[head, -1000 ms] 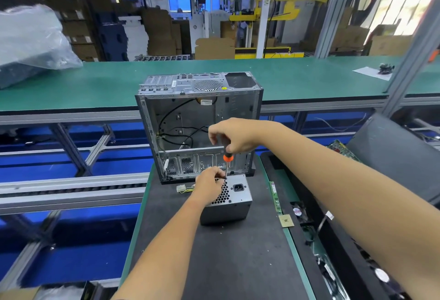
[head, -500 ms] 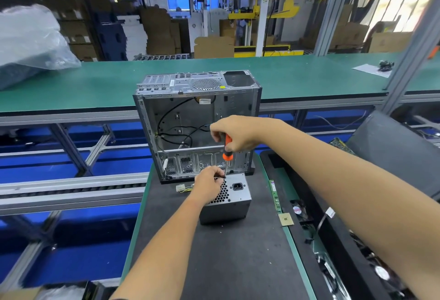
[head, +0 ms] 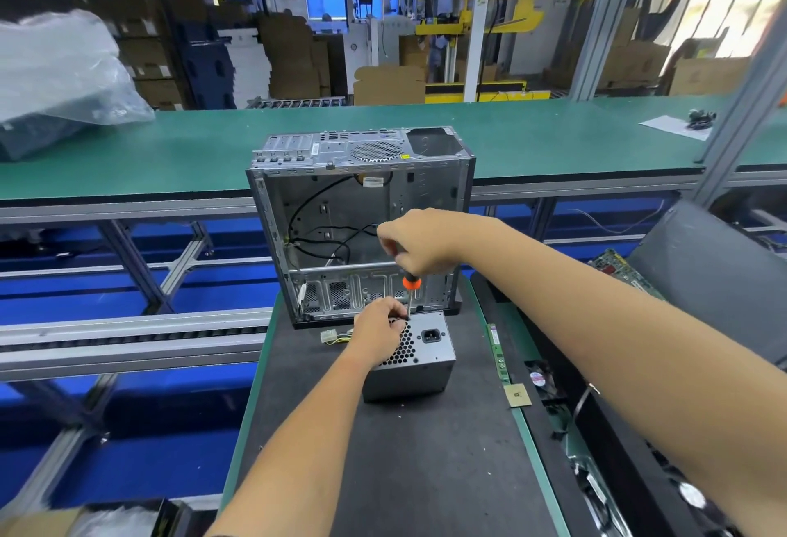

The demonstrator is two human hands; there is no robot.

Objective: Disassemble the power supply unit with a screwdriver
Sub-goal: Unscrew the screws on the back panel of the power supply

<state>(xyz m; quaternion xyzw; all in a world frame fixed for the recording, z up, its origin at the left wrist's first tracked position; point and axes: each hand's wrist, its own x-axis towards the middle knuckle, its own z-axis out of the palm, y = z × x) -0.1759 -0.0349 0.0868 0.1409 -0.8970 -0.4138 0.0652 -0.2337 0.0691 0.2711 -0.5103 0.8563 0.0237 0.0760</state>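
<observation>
A grey power supply unit sits on the black mat, its honeycomb vent and power socket facing up. My left hand grips its far left top corner, fingers curled over the vent. My right hand grips the black-and-orange handle of a screwdriver held upright. Its shaft points down and the tip meets the unit's top at the far edge, right beside my left fingers. A white connector on yellow wires trails from the unit's left side.
An open, stripped computer case stands right behind the unit. A memory stick and a CPU chip lie on the green edge to the right. A black bin of parts stands further right, and a green conveyor table runs across the back.
My right hand has shifted slightly on the screwdriver handle while the tip stays at the same spot. My left hand and the unit have not moved.
</observation>
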